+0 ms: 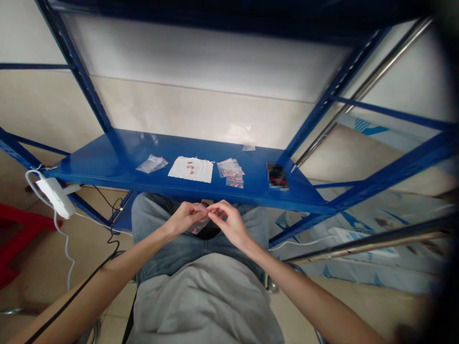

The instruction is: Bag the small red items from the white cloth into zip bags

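My left hand (185,217) and my right hand (229,220) meet over my lap, just below the front edge of a blue metal shelf (107,165). Both pinch the top of a small clear plastic bag (199,223) with something pink inside. On the shelf ahead lie a white cloth (191,169) with a few small pink pieces on it, a pile of small filled bags (232,173) to its right, and an empty-looking clear bag (152,164) to its left.
A dark phone-like object (277,176) lies at the shelf's right end, and a tiny clear bag (248,148) at the back. A white power strip (55,197) with cables hangs at the left. Blue shelf uprights and steel rods (362,86) frame the space. A red stool (17,234) stands at far left.
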A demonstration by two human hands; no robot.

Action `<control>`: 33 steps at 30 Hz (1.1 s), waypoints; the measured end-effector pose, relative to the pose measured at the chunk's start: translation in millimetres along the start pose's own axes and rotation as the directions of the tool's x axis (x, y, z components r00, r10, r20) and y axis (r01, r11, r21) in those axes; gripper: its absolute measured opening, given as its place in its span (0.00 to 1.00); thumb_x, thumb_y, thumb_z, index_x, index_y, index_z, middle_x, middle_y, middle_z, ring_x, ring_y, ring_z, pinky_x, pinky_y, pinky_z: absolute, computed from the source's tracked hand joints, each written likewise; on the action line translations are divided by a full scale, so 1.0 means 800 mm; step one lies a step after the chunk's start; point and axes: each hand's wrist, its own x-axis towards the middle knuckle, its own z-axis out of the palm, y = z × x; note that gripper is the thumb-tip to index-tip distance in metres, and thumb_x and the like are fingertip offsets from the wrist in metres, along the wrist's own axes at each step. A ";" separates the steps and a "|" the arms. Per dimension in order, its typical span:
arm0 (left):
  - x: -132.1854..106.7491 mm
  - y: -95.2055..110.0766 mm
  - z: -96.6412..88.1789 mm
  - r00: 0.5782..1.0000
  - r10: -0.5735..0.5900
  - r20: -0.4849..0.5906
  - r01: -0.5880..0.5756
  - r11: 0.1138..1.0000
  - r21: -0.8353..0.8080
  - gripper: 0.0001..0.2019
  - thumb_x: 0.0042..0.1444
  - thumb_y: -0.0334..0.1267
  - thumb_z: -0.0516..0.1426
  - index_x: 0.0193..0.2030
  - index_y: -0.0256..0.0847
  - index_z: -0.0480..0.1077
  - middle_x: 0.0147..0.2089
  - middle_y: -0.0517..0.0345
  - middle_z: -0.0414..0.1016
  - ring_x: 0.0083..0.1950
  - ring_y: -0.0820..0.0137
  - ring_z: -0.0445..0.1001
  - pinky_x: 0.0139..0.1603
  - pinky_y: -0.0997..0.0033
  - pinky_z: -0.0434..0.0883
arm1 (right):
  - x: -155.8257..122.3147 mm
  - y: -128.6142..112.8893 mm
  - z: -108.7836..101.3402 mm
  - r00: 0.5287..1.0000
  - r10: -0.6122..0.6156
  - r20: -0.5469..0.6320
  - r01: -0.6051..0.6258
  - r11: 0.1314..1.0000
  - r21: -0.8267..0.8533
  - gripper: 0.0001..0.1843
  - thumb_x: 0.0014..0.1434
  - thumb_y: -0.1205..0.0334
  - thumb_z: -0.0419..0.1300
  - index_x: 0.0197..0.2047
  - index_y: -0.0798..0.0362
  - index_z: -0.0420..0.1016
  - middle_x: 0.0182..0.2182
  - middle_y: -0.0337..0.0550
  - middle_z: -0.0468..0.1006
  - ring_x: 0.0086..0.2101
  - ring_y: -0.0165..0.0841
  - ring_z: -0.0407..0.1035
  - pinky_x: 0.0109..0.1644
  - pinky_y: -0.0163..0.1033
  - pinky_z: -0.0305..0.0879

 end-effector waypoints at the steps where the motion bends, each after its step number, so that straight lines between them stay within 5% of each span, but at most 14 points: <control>1: -0.001 0.000 0.000 1.000 -0.015 0.005 0.015 1.000 -0.012 0.20 0.51 0.52 0.65 0.35 0.32 0.80 0.36 0.47 0.79 0.32 0.70 0.75 0.28 0.75 0.70 | 0.002 0.005 0.001 0.999 0.046 0.025 -0.047 0.997 0.063 0.08 0.62 0.57 0.61 0.40 0.51 0.78 0.34 0.43 0.76 0.33 0.33 0.70 0.35 0.38 0.65; 7: -0.009 0.005 -0.008 0.996 -0.060 0.060 0.064 0.996 -0.068 0.20 0.50 0.51 0.67 0.37 0.32 0.77 0.26 0.55 0.77 0.21 0.74 0.72 0.22 0.77 0.67 | 0.002 0.004 0.001 0.973 0.206 0.106 -0.230 0.921 0.314 0.12 0.58 0.51 0.64 0.35 0.53 0.76 0.29 0.39 0.75 0.26 0.29 0.65 0.28 0.33 0.61; 14: -0.004 0.006 -0.008 0.995 0.000 0.102 -0.010 0.995 0.097 0.17 0.52 0.48 0.66 0.34 0.32 0.75 0.29 0.53 0.78 0.27 0.72 0.74 0.28 0.75 0.69 | 0.003 0.005 0.000 0.938 0.224 0.264 -0.319 0.854 0.411 0.15 0.55 0.50 0.67 0.33 0.54 0.76 0.24 0.37 0.73 0.24 0.27 0.64 0.27 0.33 0.59; 16: -0.006 0.008 -0.006 0.993 0.114 -0.033 -0.103 0.966 0.236 0.15 0.52 0.45 0.66 0.38 0.34 0.74 0.34 0.52 0.79 0.33 0.69 0.76 0.33 0.73 0.70 | 0.003 0.005 0.000 0.938 0.241 0.251 -0.332 0.831 0.445 0.15 0.55 0.50 0.67 0.32 0.54 0.75 0.23 0.37 0.73 0.23 0.27 0.64 0.27 0.33 0.60; 18: -0.010 0.013 -0.002 0.931 0.315 -0.184 -0.206 0.871 0.446 0.12 0.55 0.41 0.64 0.42 0.38 0.74 0.43 0.51 0.77 0.44 0.65 0.75 0.42 0.69 0.71 | 0.003 0.004 -0.001 0.934 0.278 0.226 -0.354 0.809 0.469 0.15 0.56 0.50 0.66 0.31 0.54 0.74 0.24 0.39 0.75 0.24 0.28 0.67 0.27 0.33 0.60; 21: -0.018 0.021 0.005 0.865 0.472 -0.167 -0.284 0.738 0.612 0.06 0.61 0.38 0.57 0.40 0.40 0.73 0.44 0.51 0.75 0.48 0.65 0.72 0.47 0.68 0.69 | 0.002 0.001 -0.001 0.918 0.321 0.233 -0.395 0.788 0.472 0.14 0.56 0.51 0.66 0.33 0.54 0.74 0.29 0.44 0.80 0.26 0.31 0.73 0.26 0.32 0.61; 26: -0.021 0.019 0.014 0.953 0.301 0.030 -0.280 0.839 0.468 0.13 0.65 0.43 0.54 0.34 0.37 0.71 0.32 0.57 0.75 0.33 0.71 0.71 0.35 0.73 0.66 | -0.001 0.002 0.000 0.909 0.275 0.313 -0.400 0.786 0.472 0.12 0.56 0.54 0.66 0.36 0.53 0.73 0.26 0.41 0.79 0.28 0.32 0.75 0.26 0.32 0.63; 33: -0.013 0.020 0.000 0.968 0.175 0.178 -0.222 0.928 0.299 0.15 0.62 0.48 0.58 0.39 0.35 0.74 0.35 0.52 0.80 0.35 0.70 0.76 0.36 0.73 0.68 | 0.001 0.005 -0.001 0.912 0.262 0.317 -0.388 0.801 0.455 0.15 0.56 0.50 0.67 0.34 0.55 0.76 0.26 0.41 0.78 0.26 0.29 0.71 0.25 0.31 0.62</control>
